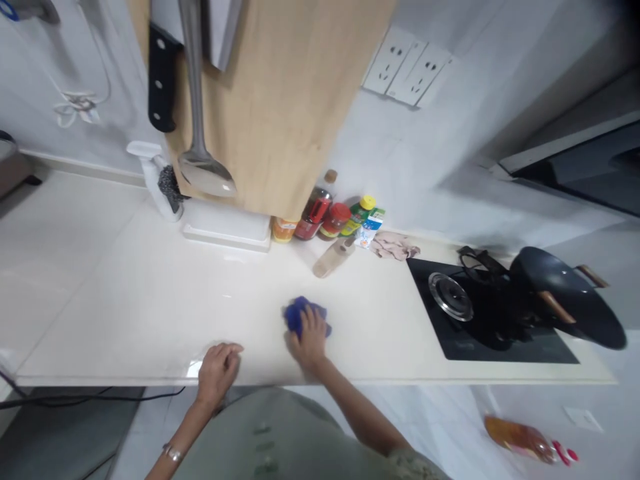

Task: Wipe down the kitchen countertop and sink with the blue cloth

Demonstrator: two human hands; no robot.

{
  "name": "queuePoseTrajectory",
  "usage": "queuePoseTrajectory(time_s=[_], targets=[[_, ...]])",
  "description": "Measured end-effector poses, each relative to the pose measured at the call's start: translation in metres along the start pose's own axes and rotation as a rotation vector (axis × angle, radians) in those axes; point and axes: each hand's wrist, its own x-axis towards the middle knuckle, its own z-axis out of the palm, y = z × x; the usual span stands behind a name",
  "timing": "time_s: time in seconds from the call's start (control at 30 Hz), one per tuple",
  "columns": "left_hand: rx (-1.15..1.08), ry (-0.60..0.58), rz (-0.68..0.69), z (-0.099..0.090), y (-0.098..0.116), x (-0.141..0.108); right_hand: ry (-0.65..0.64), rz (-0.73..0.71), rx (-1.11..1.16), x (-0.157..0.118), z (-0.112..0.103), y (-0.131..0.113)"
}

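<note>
My right hand (311, 340) presses down on a crumpled dark blue cloth (296, 315) on the white countertop (150, 307). Its fingers lie over the cloth's right part and hold it against the surface. Near the counter's front edge, my left hand (219, 372) is loosely curled, with nothing seen in it. Behind the cloth stands a cloudy, light brown bottle (330, 260), apart from my right hand.
Sauce bottles and jars (317, 213) line the wall beside a pinkish rag (395, 247). A black wok (565, 293) sits on the gas hob (470, 340) at right. Overhead hang a spatula (197, 133) and a black-handled knife (163, 80) before a wooden board (280, 100).
</note>
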Motion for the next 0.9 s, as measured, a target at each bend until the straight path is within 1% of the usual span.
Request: queuePoseTrajectory(time_s=[0.07,0.1,0.17,0.27,0.33,0.4,0.5,0.63,0.77,0.9], targets=[[-0.009,0.037,0.027,-0.010,-0.010,-0.007,-0.061,-0.138,0.038,0.024,0.009,-0.025],[0.012,0.066,0.032,-0.015,-0.015,-0.011,-0.097,-0.198,0.053,0.040,0.012,-0.033],[0.072,0.124,0.029,-0.024,-0.025,-0.016,-0.175,-0.288,0.072,0.075,0.015,-0.040],[0.151,0.182,-0.014,-0.033,-0.035,-0.018,-0.278,-0.354,0.079,0.126,0.014,-0.033],[0.200,0.198,-0.062,-0.034,-0.036,-0.016,-0.317,-0.342,0.079,0.152,0.013,-0.022],[0.265,0.218,-0.113,-0.032,-0.035,-0.013,-0.326,-0.289,0.075,0.172,0.013,-0.010],[0.354,0.237,-0.159,-0.028,-0.032,-0.010,-0.307,-0.192,0.075,0.195,0.015,0.005],[0.372,0.206,-0.146,-0.028,-0.032,-0.010,-0.274,-0.097,0.073,0.216,0.018,0.020],[0.360,0.234,-0.113,-0.031,-0.032,-0.010,-0.244,-0.113,0.064,0.226,0.019,0.032],[0.343,0.224,-0.105,-0.032,-0.031,-0.008,-0.225,-0.110,0.055,0.234,0.016,0.045]])
